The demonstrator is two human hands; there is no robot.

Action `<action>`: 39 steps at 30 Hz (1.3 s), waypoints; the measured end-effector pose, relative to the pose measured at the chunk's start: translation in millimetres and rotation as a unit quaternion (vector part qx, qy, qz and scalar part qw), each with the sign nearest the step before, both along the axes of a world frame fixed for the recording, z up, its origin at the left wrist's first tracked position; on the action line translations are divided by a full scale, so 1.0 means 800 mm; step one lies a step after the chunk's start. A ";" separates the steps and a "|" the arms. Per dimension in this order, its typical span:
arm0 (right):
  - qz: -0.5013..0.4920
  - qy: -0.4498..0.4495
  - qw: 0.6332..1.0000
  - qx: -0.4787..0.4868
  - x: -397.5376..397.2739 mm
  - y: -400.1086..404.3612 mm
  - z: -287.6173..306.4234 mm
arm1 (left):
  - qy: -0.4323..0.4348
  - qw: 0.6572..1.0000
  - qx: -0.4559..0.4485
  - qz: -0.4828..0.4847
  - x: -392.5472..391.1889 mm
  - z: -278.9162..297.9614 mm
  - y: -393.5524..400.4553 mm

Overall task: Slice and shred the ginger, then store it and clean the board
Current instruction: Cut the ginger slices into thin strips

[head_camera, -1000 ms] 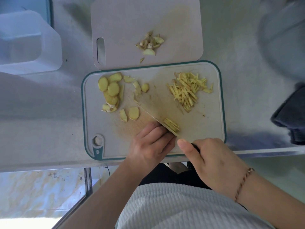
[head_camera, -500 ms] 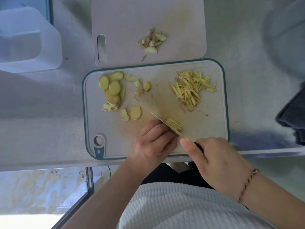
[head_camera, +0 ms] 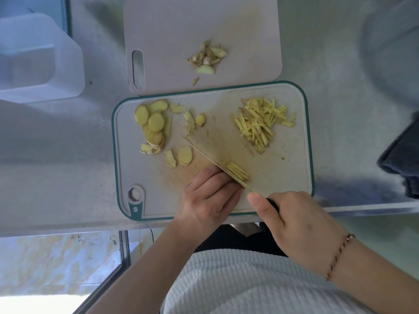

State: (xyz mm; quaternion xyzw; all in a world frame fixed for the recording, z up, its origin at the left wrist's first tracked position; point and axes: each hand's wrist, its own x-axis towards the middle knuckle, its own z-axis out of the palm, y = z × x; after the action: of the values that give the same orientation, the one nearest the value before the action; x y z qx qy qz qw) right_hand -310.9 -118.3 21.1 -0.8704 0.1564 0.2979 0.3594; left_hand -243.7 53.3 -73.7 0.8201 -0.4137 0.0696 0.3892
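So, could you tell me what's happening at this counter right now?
A person is shredding ginger on the teal-rimmed cutting board. The right hand holds the knife, its blade down against a small stack of slices that the left hand steadies. A pile of finished shreds lies on the board's far right, uncut slices on its left. Peel scraps sit on a second board behind.

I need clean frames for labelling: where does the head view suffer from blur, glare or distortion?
Head view: board, knife and both hands are sharp; the white container and dark cloth at the sides look soft and stretched by the wide angle; the floor, lower left, is washed out by bright light.
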 end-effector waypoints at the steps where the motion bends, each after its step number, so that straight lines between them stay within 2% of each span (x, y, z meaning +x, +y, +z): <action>1: 0.000 0.002 1.000 -0.005 0.001 0.001 -0.001 | -0.001 1.000 0.001 0.000 0.000 0.000 0.000; 7: -0.001 -0.013 1.000 0.013 0.028 0.012 -0.018 | 0.005 1.000 -0.010 0.002 0.002 0.000 -0.002; 20: 0.004 0.007 1.000 -0.015 0.009 0.008 -0.007 | -0.014 1.000 0.014 -0.005 0.001 -0.006 0.003; 26: -0.011 -0.008 1.000 0.026 0.026 0.014 -0.011 | -0.020 1.000 0.000 -0.003 0.001 -0.002 0.002; 39: -0.012 0.010 1.000 0.011 0.012 0.010 -0.011 | -0.020 1.000 0.021 0.002 -0.001 0.000 0.006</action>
State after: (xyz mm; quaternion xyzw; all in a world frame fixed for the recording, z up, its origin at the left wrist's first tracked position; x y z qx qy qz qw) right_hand -301.2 -110.2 12.0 -0.8615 0.1668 0.3040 0.3708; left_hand -244.8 58.1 -74.0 0.8272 -0.4212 0.0787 0.3635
